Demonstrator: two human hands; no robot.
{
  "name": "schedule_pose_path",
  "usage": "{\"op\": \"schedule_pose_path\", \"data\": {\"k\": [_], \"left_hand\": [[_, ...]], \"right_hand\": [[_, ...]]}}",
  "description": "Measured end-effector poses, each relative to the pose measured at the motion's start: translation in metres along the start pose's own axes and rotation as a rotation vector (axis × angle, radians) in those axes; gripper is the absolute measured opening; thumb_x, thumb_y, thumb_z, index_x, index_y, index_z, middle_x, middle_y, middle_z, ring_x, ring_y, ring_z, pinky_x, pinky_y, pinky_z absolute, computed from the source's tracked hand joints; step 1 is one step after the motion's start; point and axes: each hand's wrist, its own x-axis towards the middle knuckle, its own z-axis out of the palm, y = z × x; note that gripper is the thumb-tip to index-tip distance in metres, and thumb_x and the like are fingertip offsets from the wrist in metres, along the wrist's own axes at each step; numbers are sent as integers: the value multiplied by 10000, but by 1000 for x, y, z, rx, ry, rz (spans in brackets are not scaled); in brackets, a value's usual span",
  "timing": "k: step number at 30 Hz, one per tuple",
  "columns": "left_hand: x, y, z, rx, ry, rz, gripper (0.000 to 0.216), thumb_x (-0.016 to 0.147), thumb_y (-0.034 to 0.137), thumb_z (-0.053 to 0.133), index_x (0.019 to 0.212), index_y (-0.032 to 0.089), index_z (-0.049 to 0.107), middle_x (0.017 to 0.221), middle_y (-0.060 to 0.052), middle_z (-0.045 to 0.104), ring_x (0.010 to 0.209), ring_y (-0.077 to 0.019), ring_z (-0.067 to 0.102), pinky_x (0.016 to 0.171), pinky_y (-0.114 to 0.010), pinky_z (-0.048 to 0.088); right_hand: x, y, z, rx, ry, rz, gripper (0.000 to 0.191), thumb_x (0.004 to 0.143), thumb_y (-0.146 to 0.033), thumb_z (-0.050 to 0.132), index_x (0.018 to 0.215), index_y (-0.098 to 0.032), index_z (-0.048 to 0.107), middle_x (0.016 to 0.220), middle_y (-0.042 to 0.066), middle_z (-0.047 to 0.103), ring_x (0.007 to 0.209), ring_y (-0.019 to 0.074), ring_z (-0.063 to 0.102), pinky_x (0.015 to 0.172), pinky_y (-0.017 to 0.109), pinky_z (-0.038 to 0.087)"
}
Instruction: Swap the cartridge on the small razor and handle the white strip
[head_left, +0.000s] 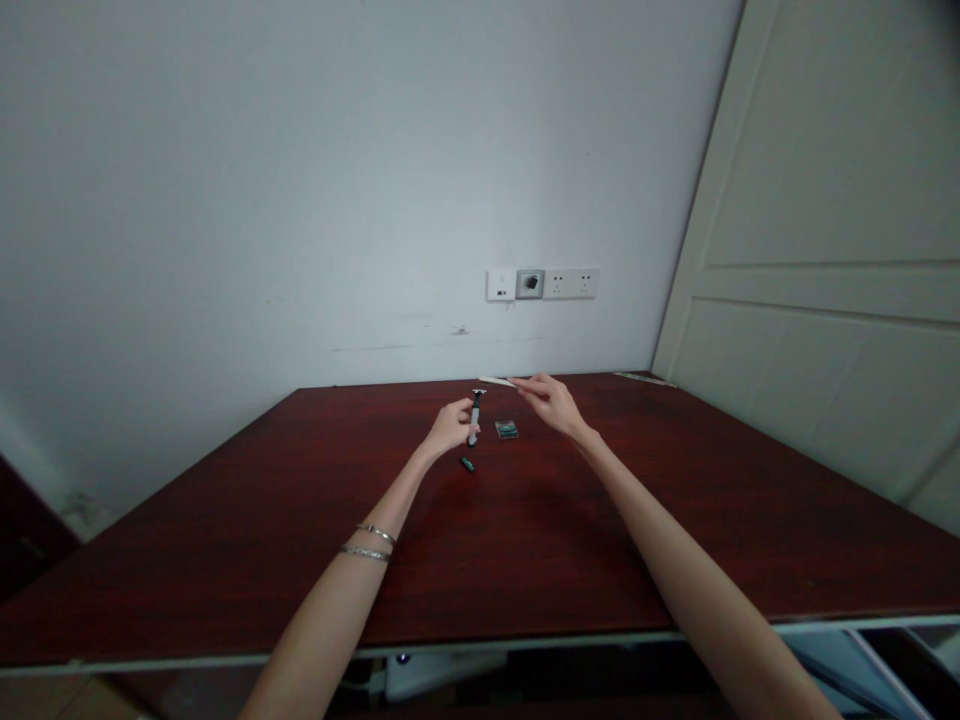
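My left hand (452,425) is closed round the handle of a razor (475,412), which stands upright with its head at the top. My right hand (551,400) pinches a thin white strip (496,381) that points left towards the razor's head. Both hands hover over the far middle of a dark red wooden table (525,530). Between them lies a small green cartridge pack (507,429). A small dark green piece (467,464) lies on the table just below my left hand. Two bracelets (369,542) circle my left forearm.
A white wall stands behind the table, with a row of sockets (542,284) above the far edge. A pale panelled door (825,300) flanks the right side. A thin flat strip (643,378) lies at the table's far right corner.
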Motion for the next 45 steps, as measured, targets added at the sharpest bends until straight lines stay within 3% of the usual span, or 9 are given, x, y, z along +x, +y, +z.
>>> {"op": "schedule_pose_path", "data": {"k": [4, 9, 15, 25, 29, 32, 36, 40, 45], "left_hand": [[7, -13, -4, 7, 55, 158, 369, 670, 55, 544, 1025, 157, 541, 748, 0, 605, 648, -101, 609, 589, -189, 476], [7, -16, -6, 31, 76, 209, 400, 680, 49, 510, 1066, 150, 540, 755, 5, 603, 693, -94, 593, 679, -203, 472], [6, -17, -6, 91, 83, 265, 362, 696, 72, 517, 1047, 148, 555, 783, -7, 614, 726, -108, 598, 717, -214, 465], [6, -18, -4, 148, 109, 260, 402, 694, 72, 532, 1085, 162, 550, 791, -13, 633, 757, -126, 610, 728, -226, 470], [4, -15, -3, 172, 121, 257, 390, 699, 73, 530, 1075, 171, 563, 826, -23, 642, 792, -133, 612, 751, -227, 464], [3, -15, -3, 207, 127, 284, 389, 704, 78, 523, 1077, 181, 569, 829, -20, 643, 785, -130, 612, 760, -227, 457], [2, -16, -3, 226, 139, 279, 380, 712, 95, 530, 1078, 185, 573, 827, -21, 643, 784, -133, 611, 761, -229, 455], [3, -18, -3, 219, 143, 266, 410, 706, 81, 520, 1099, 185, 565, 851, -26, 648, 802, -138, 610, 769, -236, 455], [1, -17, -4, 264, 149, 300, 387, 707, 83, 513, 1075, 186, 578, 810, -17, 649, 753, -129, 608, 739, -220, 451]], "right_hand": [[2, -5, -6, -21, -37, 12, 302, 853, -281, 494, 1125, -305, 623, 800, 23, 580, 697, 131, 528, 640, 229, 387], [2, -14, -8, 32, -197, -82, 304, 844, -283, 517, 1131, -313, 614, 816, 26, 578, 698, 126, 528, 637, 226, 392], [3, -15, -5, 4, -125, -38, 319, 844, -253, 513, 1141, -325, 604, 844, 33, 587, 723, 136, 532, 653, 236, 396], [4, -11, -5, 130, -242, -50, 317, 836, -305, 528, 1143, -292, 608, 826, 34, 586, 693, 131, 521, 644, 242, 402], [4, -9, -7, 141, -181, -16, 316, 838, -322, 520, 1136, -278, 618, 820, 38, 585, 693, 136, 511, 655, 253, 399], [5, -10, -11, 203, -266, -33, 328, 823, -343, 538, 1124, -249, 630, 771, 30, 576, 657, 131, 495, 635, 252, 395], [5, -15, -16, 217, -239, -13, 338, 833, -352, 517, 1130, -235, 628, 766, 31, 581, 659, 132, 482, 645, 259, 392], [5, -19, -15, 262, -367, -47, 326, 829, -354, 521, 1106, -235, 643, 753, 23, 579, 677, 132, 492, 660, 259, 392], [6, -20, -14, 240, -276, 4, 345, 828, -352, 515, 1125, -224, 632, 752, 30, 578, 668, 136, 483, 639, 261, 387]]}}
